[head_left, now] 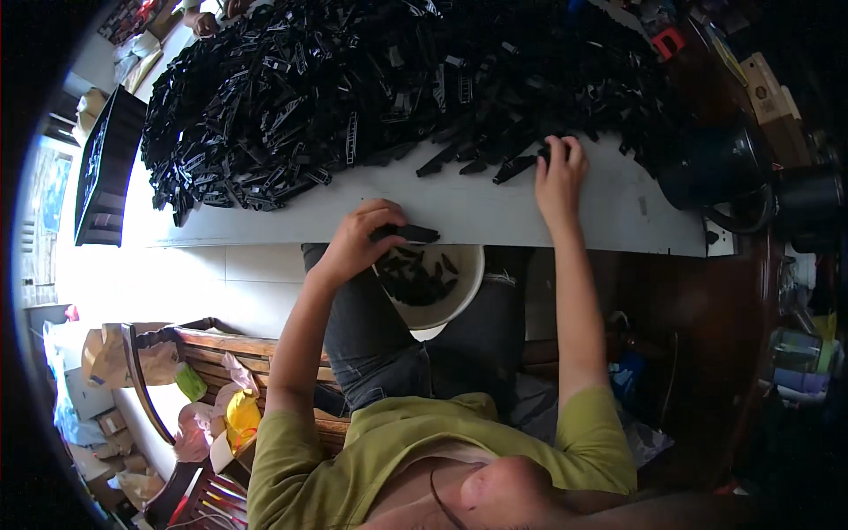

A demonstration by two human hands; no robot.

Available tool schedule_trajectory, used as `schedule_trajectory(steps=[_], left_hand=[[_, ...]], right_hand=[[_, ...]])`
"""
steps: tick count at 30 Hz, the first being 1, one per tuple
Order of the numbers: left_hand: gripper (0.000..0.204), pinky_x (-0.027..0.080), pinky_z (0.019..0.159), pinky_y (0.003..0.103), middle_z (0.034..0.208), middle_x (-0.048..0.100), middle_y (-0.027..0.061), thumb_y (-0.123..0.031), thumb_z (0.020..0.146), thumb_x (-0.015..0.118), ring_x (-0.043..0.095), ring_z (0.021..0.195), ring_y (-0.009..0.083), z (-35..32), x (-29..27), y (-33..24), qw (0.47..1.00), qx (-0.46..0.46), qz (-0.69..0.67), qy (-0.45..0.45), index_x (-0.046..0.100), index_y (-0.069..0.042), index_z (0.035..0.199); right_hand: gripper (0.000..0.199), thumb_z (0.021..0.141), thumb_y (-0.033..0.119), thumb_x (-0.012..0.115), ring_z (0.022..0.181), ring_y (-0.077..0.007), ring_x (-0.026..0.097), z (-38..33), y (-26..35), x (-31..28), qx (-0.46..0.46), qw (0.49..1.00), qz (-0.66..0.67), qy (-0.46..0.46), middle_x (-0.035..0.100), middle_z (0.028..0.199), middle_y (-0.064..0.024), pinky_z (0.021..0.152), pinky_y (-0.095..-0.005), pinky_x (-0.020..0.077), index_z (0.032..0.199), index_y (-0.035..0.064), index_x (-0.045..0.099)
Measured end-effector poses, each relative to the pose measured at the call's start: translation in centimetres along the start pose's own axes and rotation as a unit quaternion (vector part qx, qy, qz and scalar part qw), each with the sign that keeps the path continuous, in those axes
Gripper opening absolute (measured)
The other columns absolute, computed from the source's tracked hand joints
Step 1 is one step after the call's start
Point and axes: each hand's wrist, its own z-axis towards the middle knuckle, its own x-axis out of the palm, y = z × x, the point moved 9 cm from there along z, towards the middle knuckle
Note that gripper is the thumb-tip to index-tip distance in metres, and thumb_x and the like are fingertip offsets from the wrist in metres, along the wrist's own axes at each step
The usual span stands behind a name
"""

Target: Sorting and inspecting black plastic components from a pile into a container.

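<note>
My left hand (364, 237) is closed around a long, narrow black plastic piece (417, 235) at the table's near edge. Below it, a white bucket (478, 281) sits between my legs, with several similar black pieces (415, 281) inside. Farther right, my right hand (562, 177) reaches to the near edge of a big heap of black plastic parts (291, 97). Its bent fingers and thumb pinch a dark piece at the heap, mostly hidden by the fingers. Loose black pieces (473, 162) lie just left of that hand.
The heap covers most of the white table (495, 212). A black tray (108, 168) stands at the left, and a dark cylindrical object (715, 168) at the right. Another person's hand (205, 23) shows at the far left. A wooden bench (230, 340) lies behind at left.
</note>
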Motion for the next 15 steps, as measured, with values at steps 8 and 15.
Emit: schedule_trajectory(steps=[8, 15], left_hand=[[0.028, 0.052, 0.08, 0.034, 0.104, 0.064, 0.0108, 0.003, 0.068, 0.073, 0.063, 0.096, 0.0276, -2.3, 0.1, -1.1, 0.999, -0.005, 0.004, -0.041, 0.064, -0.002, 0.095], [0.026, 0.051, 0.077, 0.036, 0.097, 0.065, 0.0108, 0.003, 0.069, 0.069, 0.063, 0.091, 0.0313, -2.2, 1.1, -4.9, 0.999, 0.012, -0.022, -0.048, 0.062, -0.003, 0.093]], right_hand=[[0.032, 0.084, 0.008, 0.064, 0.119, -0.0378, 0.042, -2.4, 6.9, -4.2, -0.061, 0.992, -0.083, -0.071, 0.046, 0.126, -0.015, 0.098, -0.0451, 0.0389, 0.115, 0.0068, 0.058], [0.037, 0.082, 0.031, 0.071, 0.073, -0.0288, 0.066, -8.7, 16.1, -2.5, -0.034, 0.895, 0.362, 0.259, 0.066, 0.089, -0.013, 0.064, -0.0375, 0.0512, 0.105, 0.003, 0.061]])
